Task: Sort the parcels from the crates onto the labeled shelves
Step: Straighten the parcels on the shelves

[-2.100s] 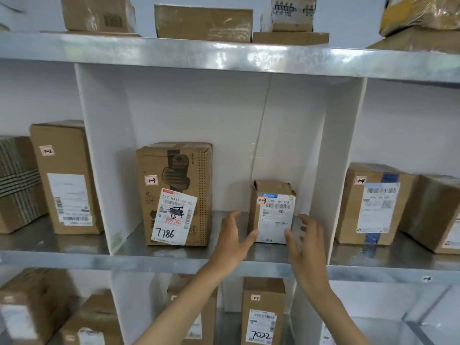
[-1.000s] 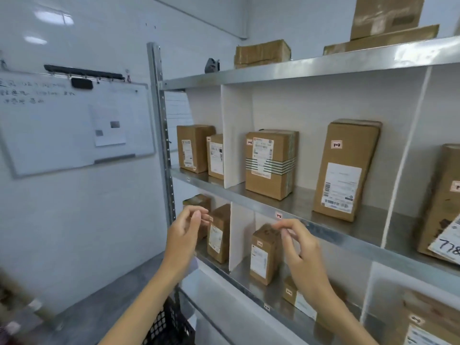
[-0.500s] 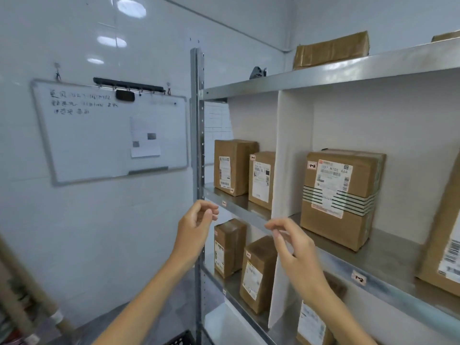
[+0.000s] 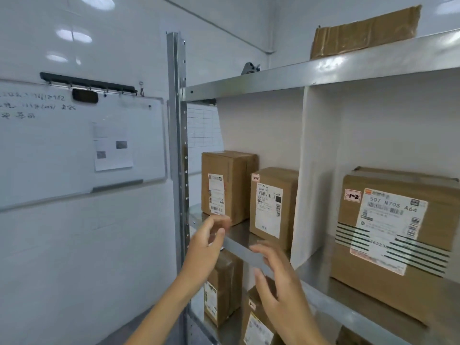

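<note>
A metal shelf rack (image 4: 251, 247) fills the right half of the head view. On its middle shelf stand two brown parcels, one unlabeled at the left (image 4: 225, 185) and one tagged 1-1 (image 4: 272, 207). Past a white divider (image 4: 305, 195) sits a wide parcel tagged 1-2 (image 4: 395, 235). My left hand (image 4: 207, 241) hovers empty at the shelf's front edge, fingers curled and apart. My right hand (image 4: 281, 287) is lower, fingers spread, holding nothing. Two more parcels (image 4: 222, 290) stand on the shelf below, partly hidden by my hands.
A whiteboard (image 4: 74, 145) with handwriting and a taped sheet hangs on the left wall. The rack's upright post (image 4: 178, 145) stands between wall and shelves. A flat taped parcel (image 4: 363, 33) lies on the top shelf. No crate is in view.
The view has swung left from the 1-4 bay, where my hands let go of a small parcel, to the rack's left end. Both hands stay empty and have risen toward the 1-1 shelf edge.
</note>
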The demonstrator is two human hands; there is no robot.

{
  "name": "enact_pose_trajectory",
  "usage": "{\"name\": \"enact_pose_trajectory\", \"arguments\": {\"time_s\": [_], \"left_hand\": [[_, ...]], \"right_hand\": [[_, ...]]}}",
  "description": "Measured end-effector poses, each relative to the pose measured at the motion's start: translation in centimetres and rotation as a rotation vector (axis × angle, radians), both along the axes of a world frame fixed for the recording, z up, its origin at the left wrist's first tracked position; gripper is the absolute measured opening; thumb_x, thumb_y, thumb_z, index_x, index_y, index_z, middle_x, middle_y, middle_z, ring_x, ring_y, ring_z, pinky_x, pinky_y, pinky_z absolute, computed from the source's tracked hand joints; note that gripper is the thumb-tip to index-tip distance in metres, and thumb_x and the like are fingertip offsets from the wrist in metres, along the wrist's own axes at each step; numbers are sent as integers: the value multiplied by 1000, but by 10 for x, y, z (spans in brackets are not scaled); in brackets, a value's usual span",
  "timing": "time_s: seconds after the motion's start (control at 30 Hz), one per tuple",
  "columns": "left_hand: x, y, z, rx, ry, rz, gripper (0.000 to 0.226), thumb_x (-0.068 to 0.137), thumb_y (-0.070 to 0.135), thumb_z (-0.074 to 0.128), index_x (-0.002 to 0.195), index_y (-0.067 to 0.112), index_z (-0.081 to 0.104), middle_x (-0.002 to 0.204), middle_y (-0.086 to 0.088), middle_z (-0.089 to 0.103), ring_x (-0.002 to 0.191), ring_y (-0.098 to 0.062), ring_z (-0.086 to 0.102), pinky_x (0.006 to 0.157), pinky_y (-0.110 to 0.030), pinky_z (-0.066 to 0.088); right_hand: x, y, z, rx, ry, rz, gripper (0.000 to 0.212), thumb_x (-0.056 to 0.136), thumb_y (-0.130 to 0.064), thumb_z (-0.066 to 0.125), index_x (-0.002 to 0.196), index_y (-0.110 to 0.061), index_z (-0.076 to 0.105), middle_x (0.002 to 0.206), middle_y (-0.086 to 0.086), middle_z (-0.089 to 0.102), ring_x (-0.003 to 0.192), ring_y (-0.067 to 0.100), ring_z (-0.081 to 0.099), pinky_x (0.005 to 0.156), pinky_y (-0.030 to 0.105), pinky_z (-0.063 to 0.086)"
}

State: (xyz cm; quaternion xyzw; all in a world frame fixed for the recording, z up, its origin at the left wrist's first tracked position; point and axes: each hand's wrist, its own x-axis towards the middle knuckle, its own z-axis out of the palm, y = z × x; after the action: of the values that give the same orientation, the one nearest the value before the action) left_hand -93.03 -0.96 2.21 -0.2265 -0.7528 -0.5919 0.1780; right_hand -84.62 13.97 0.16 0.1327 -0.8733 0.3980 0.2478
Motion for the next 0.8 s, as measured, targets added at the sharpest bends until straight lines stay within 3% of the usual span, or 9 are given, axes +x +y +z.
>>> {"name": "enact_pose_trajectory", "arguments": {"time_s": [0.1,0.17,0.27,0.33,0.4,0.47,0.53,0.67,0.8], "left_hand": [[-34,17,-3,2,-17,-88,35,96,14,48,114,43,51,117,20,57,106,13,51,80,2,39],[-56,30,-7,-11,-35,-150,42,96,15,48,130,40,42,130,16,49,115,10,46,86,1,38],[-80,49,-10,-66,-88,-211,59,96,17,48,147,30,20,148,10,31,135,-6,32,110,-24,35],[-95,57,-13,-109,-102,-224,65,97,20,47,150,27,10,153,8,22,141,-11,25,116,-39,26],[-108,63,-18,-126,-95,-272,64,97,21,46,150,25,9,154,8,22,141,-8,24,118,-35,21],[-114,67,-21,-99,-84,-378,60,97,22,47,145,33,14,149,15,27,134,6,25,115,-23,21],[-119,71,-24,-71,-86,-447,59,96,19,48,139,40,13,144,21,29,127,15,25,112,-18,21],[-130,76,-26,-61,-65,-504,63,95,10,49,143,34,18,147,15,33,135,4,28,116,-31,26],[-135,79,-25,-59,-27,-533,64,94,3,48,139,38,18,147,12,35,138,-1,28,116,-34,27]], "right_hand": [[-24,0,0,-44,-23,-85,49,94,-24,53,120,-52,22,129,-42,15,115,-32,18,91,-12,9],[-38,-4,1,-63,-33,-194,57,95,-26,50,127,-52,10,133,-41,3,122,-25,9,94,-9,0],[-58,-12,2,-109,20,-355,70,96,-25,49,133,-52,-4,144,-30,-2,131,-13,0,109,7,3],[-72,-15,5,-134,77,-468,77,95,-23,51,131,-53,-11,151,-24,-6,138,-7,-3,115,19,4],[-86,-18,6,-156,74,-585,84,94,-23,52,130,-47,-20,157,-14,-9,145,5,-2,120,27,5],[-98,-23,6,-183,25,-655,90,93,-22,54,131,-38,-26,159,-8,-10,147,11,-1,121,33,9],[-107,-26,6,-224,-7,-679,94,92,-18,56,139,-31,-24,159,-6,-7,147,11,1,120,35,13],[-116,-21,8,-313,17,-725,87,92,-8,55,148,-24,-10,159,-4,3,146,12,9,119,33,16],[-119,-13,5,-258,35,-748,86,91,-4,54,149,-21,-8,159,-2,4,147,12,8,120,31,12]]}}
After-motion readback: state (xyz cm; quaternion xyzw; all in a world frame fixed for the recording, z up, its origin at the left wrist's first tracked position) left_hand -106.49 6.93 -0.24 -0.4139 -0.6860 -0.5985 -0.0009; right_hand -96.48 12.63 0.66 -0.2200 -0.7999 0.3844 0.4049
